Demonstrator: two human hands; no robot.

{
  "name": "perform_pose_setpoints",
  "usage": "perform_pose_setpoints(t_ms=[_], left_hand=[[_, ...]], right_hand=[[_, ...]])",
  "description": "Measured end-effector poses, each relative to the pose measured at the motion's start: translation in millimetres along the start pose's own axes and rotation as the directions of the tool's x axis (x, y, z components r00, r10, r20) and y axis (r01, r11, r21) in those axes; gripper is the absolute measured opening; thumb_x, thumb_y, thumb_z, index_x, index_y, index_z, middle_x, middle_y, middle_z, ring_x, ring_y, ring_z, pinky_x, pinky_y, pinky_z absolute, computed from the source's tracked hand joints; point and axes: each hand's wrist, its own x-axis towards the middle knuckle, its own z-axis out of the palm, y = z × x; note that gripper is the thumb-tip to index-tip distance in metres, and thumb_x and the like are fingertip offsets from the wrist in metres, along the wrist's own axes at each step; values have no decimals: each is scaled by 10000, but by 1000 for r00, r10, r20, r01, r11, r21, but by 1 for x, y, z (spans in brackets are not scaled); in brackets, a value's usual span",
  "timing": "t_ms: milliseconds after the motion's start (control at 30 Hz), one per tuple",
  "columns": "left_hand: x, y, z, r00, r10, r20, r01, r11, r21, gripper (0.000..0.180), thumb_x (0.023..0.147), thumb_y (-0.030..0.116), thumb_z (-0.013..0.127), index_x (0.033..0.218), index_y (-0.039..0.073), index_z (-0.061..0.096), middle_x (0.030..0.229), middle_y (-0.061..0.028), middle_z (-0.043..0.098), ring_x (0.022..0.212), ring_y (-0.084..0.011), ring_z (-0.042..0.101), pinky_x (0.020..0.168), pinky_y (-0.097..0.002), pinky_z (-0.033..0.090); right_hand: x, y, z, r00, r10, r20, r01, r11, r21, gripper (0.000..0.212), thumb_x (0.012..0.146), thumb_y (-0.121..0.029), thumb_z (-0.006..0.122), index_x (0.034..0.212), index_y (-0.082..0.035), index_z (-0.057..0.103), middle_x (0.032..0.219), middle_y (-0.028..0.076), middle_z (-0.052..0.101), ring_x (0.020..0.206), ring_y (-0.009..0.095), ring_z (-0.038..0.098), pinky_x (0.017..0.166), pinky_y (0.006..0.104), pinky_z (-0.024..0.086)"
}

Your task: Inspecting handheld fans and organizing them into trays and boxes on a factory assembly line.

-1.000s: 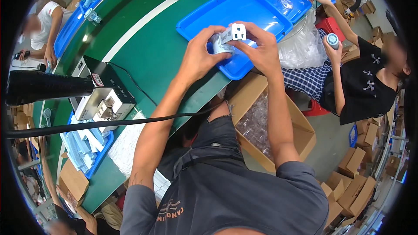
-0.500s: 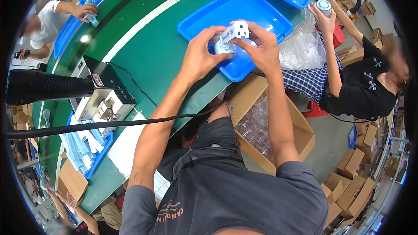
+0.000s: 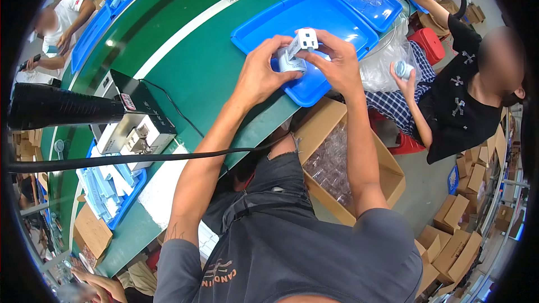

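Above a blue tray (image 3: 309,94), both my hands hold pale blue-white plastic parts close together. My left hand (image 3: 258,73) is closed around a rounded, pale blue plastic housing (image 3: 292,66), thumb along its lower side. My right hand (image 3: 340,67) grips a pale rectangular bar (image 3: 303,41) with dark square openings in its end, pinched between thumb and fingers. The bar stands tilted against the housing; whether the two are joined I cannot tell, as my fingers hide where they meet.
A cardboard box (image 3: 396,182) of clear plastic pieces stands by my right leg. At left are a black-and-white machine (image 3: 154,129), a black cable (image 3: 140,161) and a tray of pale blue parts (image 3: 106,191). A co-worker (image 3: 460,78) sits at right, beside another blue tray (image 3: 387,19).
My hands stay nearly in place; the bar has shifted slightly left. The co-worker at right has lowered a round part and stretched the other arm over the far tray.
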Motion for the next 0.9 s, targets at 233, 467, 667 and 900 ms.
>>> perform_pose_setpoints(t_ms=[233,467,667,900], left_hand=[[1,0,1,998,-66,-3,66,998,4,527,632,107,903,1105,40,680,1031,-120,682,931,-254,673,856,-350,528],[5,-4,10,990,23,-136,-17,999,47,446,660,111,869,1053,30,676,922,-138,646,866,-269,652,773,-374,518],[-9,11,19,954,154,-258,-41,917,396,426,712,97,785,1113,88,642,1047,-125,623,927,-360,650,738,-421,540],[-10,27,-4,980,-50,-194,54,998,14,528,727,147,863,1170,34,597,1099,-119,674,1013,-221,662,885,-364,527]], right_hand=[[2,-12,6,997,23,-68,-23,1000,-4,359,814,-29,771,1154,33,673,1028,119,719,952,189,705,864,326,572],[-25,-36,25,988,-64,-139,-23,837,-547,197,866,-140,664,1032,-35,673,825,127,623,667,301,626,599,409,497],[-26,-21,54,925,144,-352,-271,899,-343,148,848,-127,711,941,-17,676,606,102,542,538,193,545,515,358,418],[-29,-20,36,881,369,-296,-240,888,393,90,909,-107,716,873,-40,669,709,-38,613,583,20,499,512,186,378]])
